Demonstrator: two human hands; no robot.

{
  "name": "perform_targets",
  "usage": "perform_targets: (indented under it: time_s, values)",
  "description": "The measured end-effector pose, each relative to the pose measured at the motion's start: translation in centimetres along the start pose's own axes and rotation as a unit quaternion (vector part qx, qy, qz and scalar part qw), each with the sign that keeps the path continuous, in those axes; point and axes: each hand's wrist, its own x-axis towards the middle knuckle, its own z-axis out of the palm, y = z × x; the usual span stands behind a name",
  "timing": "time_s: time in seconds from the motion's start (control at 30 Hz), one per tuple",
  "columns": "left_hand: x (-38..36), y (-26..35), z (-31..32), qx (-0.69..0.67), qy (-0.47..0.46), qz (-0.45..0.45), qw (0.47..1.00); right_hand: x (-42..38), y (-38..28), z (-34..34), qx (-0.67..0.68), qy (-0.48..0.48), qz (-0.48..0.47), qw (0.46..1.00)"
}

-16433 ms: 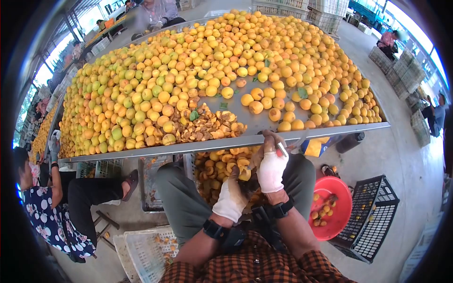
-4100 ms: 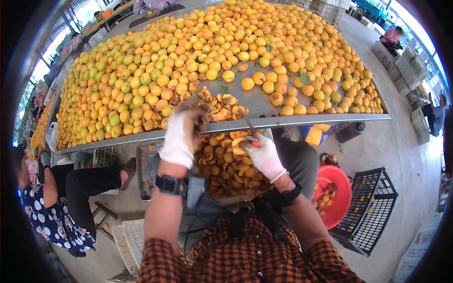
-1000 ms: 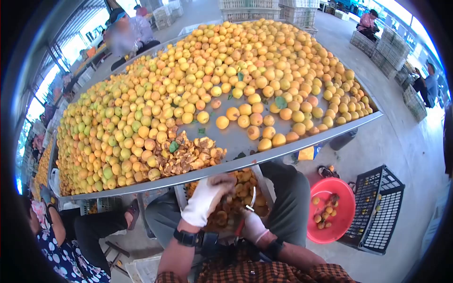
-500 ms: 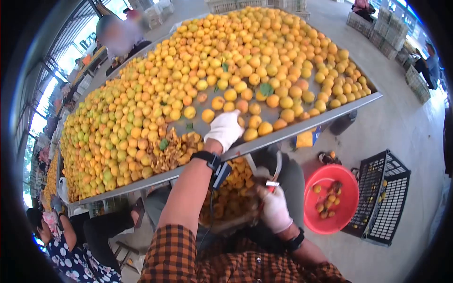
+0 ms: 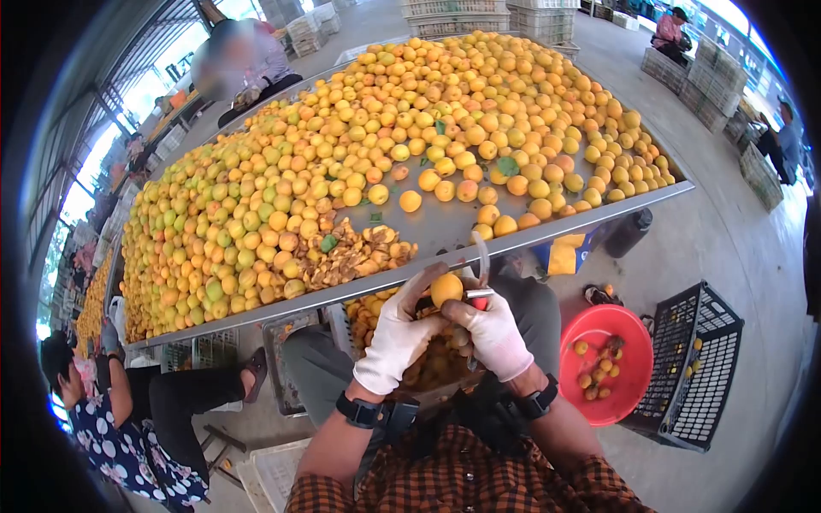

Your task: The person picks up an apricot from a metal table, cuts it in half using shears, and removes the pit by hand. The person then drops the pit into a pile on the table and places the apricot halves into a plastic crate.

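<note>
Both of my white-gloved hands are close together in front of the table's near edge. My left hand (image 5: 402, 329) grips a yellow-orange apricot (image 5: 446, 289), with its darkened fingertips around the side. My right hand (image 5: 496, 332) is closed on a small cutting tool (image 5: 479, 296) with a metal edge and a red part; its blade end is right beside the apricot. Below the hands, between my knees, stands a container of cut apricot halves (image 5: 363, 312), partly hidden by the gloves. Apricot pieces (image 5: 355, 256) lie heaped on the table just beyond my left hand.
A metal-edged table (image 5: 428, 224) bears a large pile of whole apricots (image 5: 342, 145). To the right on the floor are a red basin (image 5: 575, 393) with some fruit and a black crate (image 5: 705, 376). A person (image 5: 128, 427) sits at the left; stacked crates (image 5: 457, 19) stand behind.
My left hand has come back from the tabletop, now with an apricot in it. My right hand has risen slightly to meet it, still with the tool. The view has shifted a little.
</note>
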Motion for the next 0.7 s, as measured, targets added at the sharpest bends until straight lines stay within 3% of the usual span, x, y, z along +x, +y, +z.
perform_targets:
  time_s: [0.1, 0.17, 0.23, 0.3, 0.33, 0.37, 0.43, 0.5, 0.57, 0.63, 0.7]
  values:
    - [-1.6, 0.0, -0.3, -0.056, 0.051, 0.042, 0.996, -0.4, 1.2, 0.8, 0.024, -0.018, -0.032, 0.999]
    - [-2.5, 0.7, -0.8, -0.222, 0.112, -0.049, 0.967, 0.1, 2.6, 1.5, -0.026, 0.018, -0.229, 0.973]
    - [-3.1, 0.6, -0.3, -0.23, 0.094, -0.038, 0.968, -0.3, 2.5, 1.8, -0.09, 0.017, -0.229, 0.969]
    - [-3.4, 0.6, 0.6, -0.133, 0.1, -0.046, 0.985, -0.6, 3.2, 2.0, -0.172, 0.023, -0.243, 0.954]
    - [-3.5, 1.1, 0.8, -0.169, 0.108, -0.031, 0.979, 0.0, 3.7, 2.1, -0.156, 0.022, -0.318, 0.935]
    - [-3.7, 1.6, 0.8, -0.171, 0.111, -0.029, 0.979, -0.6, 2.8, 2.3, -0.159, 0.019, -0.318, 0.934]
    - [-3.9, 2.3, 0.6, -0.146, 0.112, -0.011, 0.983, -2.5, 0.1, 2.3, 0.002, 0.007, -0.113, 0.994]
    - [-3.9, 2.2, 0.8, -0.126, 0.115, 0.009, 0.985, -2.0, 0.4, 1.7, 0.016, 0.007, -0.113, 0.993]
    - [-3.9, 1.6, 1.0, -0.107, 0.11, 0.028, 0.988, -1.8, 0.4, 1.1, -0.041, -0.067, -0.018, 0.997]
    - [-3.9, 0.3, 0.9, 0.008, 0.1, 0.065, 0.993, -2.0, 0.5, 2.2, -0.024, -0.06, 0.0, 0.998]
    - [-3.8, 0.4, 0.9, 0.004, 0.087, 0.072, 0.994, -2.1, 0.1, 2.6, 0.004, -0.035, -0.038, 0.999]
